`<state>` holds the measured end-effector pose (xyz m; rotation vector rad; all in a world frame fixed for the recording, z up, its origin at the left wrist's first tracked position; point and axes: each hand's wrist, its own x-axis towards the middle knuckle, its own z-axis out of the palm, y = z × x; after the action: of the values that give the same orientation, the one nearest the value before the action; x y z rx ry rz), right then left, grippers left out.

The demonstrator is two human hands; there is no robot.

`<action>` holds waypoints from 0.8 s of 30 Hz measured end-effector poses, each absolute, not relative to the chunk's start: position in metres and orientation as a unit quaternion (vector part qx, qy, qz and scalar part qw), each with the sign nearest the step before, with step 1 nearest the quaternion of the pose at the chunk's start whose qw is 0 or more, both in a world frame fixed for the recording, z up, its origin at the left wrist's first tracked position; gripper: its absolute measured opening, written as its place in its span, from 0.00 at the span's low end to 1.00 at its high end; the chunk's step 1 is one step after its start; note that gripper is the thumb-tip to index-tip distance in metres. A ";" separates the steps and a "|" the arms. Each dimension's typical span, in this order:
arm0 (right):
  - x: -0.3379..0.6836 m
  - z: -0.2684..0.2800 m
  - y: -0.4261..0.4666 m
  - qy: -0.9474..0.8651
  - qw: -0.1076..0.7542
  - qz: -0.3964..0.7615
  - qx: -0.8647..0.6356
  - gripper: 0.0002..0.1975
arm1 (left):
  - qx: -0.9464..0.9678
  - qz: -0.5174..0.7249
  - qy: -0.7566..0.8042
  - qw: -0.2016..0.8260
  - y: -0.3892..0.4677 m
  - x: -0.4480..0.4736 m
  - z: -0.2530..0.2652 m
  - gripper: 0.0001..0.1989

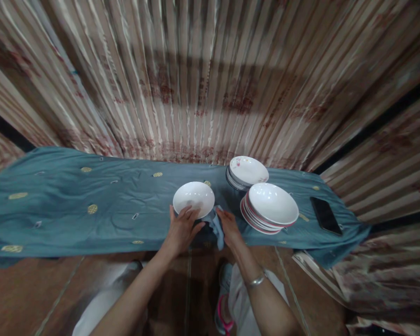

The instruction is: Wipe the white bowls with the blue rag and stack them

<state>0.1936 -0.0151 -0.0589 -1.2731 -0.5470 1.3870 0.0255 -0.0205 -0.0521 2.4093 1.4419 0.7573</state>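
A white bowl sits near the front of the table, tipped slightly toward me. My left hand grips its near rim, with some fingers reaching over the inside and one along the left edge. Pinched in my right hand is a light blue cloth, which hangs down just right of the bowl and touches or nearly touches its side. The bowl's underside is hidden.
To the right stand a stack of red-rimmed white bowls and, behind it, a stack of flower-patterned dishes. A black phone lies at the right end. A teal cloth covers the narrow table; pleated curtains hang behind.
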 end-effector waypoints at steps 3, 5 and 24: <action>0.197 -0.063 -0.008 -0.274 0.600 0.510 -0.553 0.15 | 0.830 0.261 0.480 0.114 -0.020 0.026 -0.053 0.18; 0.199 -0.066 -0.003 -0.318 0.603 0.451 -0.576 0.14 | 0.833 0.268 0.470 0.112 -0.020 0.026 -0.054 0.18; 0.199 -0.067 0.046 -0.540 0.556 0.260 -0.577 0.07 | 0.482 0.534 0.507 0.476 0.000 0.013 -0.086 0.28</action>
<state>0.1990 0.0457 -0.0665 -1.3616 -1.2750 0.6133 0.0126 -0.0002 -0.0863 1.1787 1.2382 1.3044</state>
